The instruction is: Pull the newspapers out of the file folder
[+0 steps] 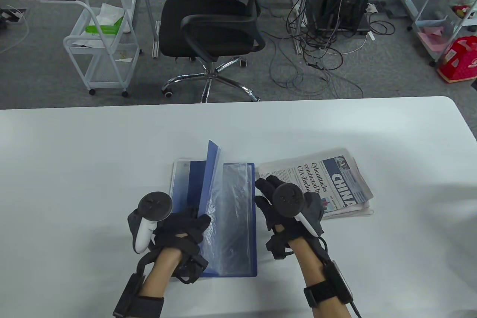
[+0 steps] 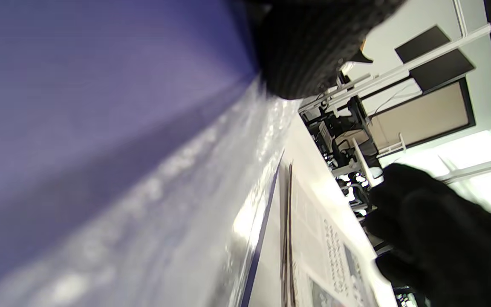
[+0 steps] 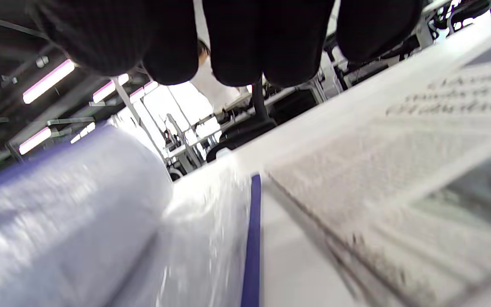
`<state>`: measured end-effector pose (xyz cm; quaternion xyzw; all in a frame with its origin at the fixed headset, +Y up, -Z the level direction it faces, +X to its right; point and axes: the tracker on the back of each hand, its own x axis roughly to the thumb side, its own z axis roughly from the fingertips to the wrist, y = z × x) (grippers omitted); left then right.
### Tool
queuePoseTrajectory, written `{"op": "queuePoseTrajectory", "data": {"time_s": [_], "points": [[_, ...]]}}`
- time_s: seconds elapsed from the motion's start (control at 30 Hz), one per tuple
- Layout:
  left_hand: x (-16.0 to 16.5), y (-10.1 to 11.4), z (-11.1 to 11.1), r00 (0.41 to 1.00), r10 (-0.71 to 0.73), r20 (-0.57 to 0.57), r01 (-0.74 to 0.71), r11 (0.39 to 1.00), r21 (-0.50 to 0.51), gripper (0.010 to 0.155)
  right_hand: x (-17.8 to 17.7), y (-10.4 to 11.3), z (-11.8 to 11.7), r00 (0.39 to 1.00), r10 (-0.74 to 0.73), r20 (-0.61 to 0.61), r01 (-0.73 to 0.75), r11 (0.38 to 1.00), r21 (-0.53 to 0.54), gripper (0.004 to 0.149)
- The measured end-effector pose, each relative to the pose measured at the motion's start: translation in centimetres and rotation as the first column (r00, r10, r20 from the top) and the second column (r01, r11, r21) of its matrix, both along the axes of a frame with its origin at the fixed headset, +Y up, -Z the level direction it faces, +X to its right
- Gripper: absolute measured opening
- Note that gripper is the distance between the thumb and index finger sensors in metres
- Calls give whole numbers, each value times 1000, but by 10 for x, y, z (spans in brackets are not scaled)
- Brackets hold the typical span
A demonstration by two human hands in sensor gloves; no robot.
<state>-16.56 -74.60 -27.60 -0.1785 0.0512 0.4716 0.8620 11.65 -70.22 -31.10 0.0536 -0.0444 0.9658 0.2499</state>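
Left hand (image 1: 179,226) is curled, fingers pinched together, forearm angled in from below. Right hand (image 1: 288,202) sits just beside it, flat, fingers spread forward.

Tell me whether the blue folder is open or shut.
Open. The left hand holds the folder's blue cover raised, baring clear sleeves; the newspaper lies outside, beside it.

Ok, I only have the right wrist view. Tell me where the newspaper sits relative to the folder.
Observer: The newspaper lies on the table right of the open blue file folder, outside it.
Operator: Report the left hand.
Observer: The left hand holds the folder's raised blue cover up.
Operator: Now the right hand.
Observer: The right hand is over the newspaper's near-left corner; I cannot tell if it touches.
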Motion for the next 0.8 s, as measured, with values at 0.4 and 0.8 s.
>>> {"op": "queuePoseTrajectory", "data": {"time_s": [0.4, 0.8], "points": [[81, -4, 9, 944, -311, 108, 313, 950, -3, 59, 23, 9, 0, 997, -57, 51, 54, 996, 66, 55], [50, 46, 18, 956, -211, 205, 170, 964, 203, 64, 22, 14, 3, 999, 6, 46, -11, 993, 119, 55]]}}
